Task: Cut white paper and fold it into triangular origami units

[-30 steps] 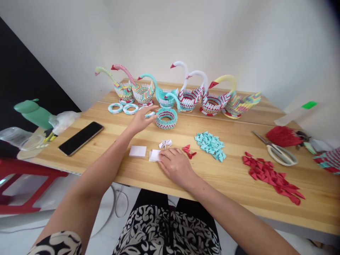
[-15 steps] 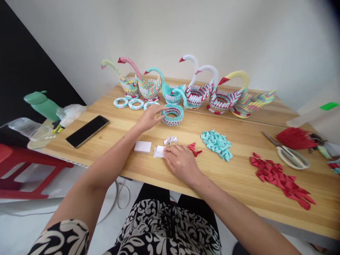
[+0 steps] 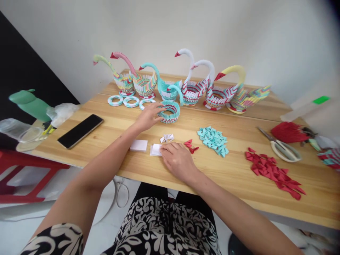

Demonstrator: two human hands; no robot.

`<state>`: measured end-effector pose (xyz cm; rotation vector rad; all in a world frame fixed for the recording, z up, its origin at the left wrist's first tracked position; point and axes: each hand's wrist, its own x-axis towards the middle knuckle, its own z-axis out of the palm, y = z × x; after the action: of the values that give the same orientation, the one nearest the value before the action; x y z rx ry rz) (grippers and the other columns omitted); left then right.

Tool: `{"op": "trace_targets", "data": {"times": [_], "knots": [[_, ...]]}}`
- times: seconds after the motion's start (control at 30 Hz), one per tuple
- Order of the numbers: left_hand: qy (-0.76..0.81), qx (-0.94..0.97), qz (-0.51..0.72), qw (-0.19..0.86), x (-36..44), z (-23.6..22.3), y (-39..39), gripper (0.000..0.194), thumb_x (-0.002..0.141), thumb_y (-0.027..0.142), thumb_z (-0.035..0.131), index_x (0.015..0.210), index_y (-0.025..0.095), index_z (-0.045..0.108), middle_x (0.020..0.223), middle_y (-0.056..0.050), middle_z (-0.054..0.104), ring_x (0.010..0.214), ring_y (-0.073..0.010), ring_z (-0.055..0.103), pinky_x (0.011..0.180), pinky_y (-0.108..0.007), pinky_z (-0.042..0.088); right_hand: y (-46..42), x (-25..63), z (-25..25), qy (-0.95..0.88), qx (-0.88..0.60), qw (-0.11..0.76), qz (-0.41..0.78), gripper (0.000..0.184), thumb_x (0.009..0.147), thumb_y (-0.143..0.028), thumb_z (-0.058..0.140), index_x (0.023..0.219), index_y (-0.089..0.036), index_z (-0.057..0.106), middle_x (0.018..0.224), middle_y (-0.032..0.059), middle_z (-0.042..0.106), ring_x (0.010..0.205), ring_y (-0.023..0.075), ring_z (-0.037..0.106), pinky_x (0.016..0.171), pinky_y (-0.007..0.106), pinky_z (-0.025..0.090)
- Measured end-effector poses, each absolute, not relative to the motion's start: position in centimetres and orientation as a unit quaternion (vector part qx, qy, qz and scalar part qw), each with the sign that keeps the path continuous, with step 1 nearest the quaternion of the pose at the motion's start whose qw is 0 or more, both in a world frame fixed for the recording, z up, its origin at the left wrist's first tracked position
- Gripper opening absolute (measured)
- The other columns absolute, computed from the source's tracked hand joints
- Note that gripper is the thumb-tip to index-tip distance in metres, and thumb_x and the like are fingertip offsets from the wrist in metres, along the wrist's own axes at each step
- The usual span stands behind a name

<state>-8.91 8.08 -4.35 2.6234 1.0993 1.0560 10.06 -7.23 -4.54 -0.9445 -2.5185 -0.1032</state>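
Observation:
My left hand (image 3: 148, 117) reaches over the table, thumb and fingers spread at the left side of a round turquoise, red and white folded-paper basket (image 3: 172, 118). Its fingertips overlap the rim; whether they press on it I cannot tell. My right hand (image 3: 179, 161) lies flat, palm down, with its fingertips over the right edge of some white paper slips (image 3: 156, 149). Another stack of white slips (image 3: 139, 145) is to the left. Just beyond the right hand are small folded white pieces (image 3: 166, 138) and a few red folded pieces (image 3: 190, 145).
A row of paper swans, including a yellow one (image 3: 239, 95), stands along the back. Paper rings (image 3: 115, 104) lie before them. A phone (image 3: 81, 130) is at left. Turquoise pieces (image 3: 212, 140), red pieces (image 3: 273, 171) and scissors (image 3: 285, 151) are at right.
The camera view has shifted slightly, so the table's things appear a little farther left and higher. Both hands keep their places by the basket and the white slips.

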Motion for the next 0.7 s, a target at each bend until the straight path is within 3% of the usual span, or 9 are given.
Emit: {"op": "trace_targets", "data": {"times": [0.7], "knots": [[0.389, 0.836, 0.382, 0.058, -8.88, -4.14, 7.85, 0.028, 0.081, 0.034, 0.055, 0.108, 0.028, 0.063, 0.121, -0.005, 0.057, 0.113, -0.0247, 0.050, 0.098, -0.046, 0.038, -7.54, 10.33, -4.84, -0.915, -0.346, 0.202, -0.050, 0.016, 0.092, -0.019, 0.045, 0.095, -0.017, 0.060, 0.098, 0.0063, 0.062, 0.092, 0.0194, 0.049, 0.072, 0.032, 0.036]]}}
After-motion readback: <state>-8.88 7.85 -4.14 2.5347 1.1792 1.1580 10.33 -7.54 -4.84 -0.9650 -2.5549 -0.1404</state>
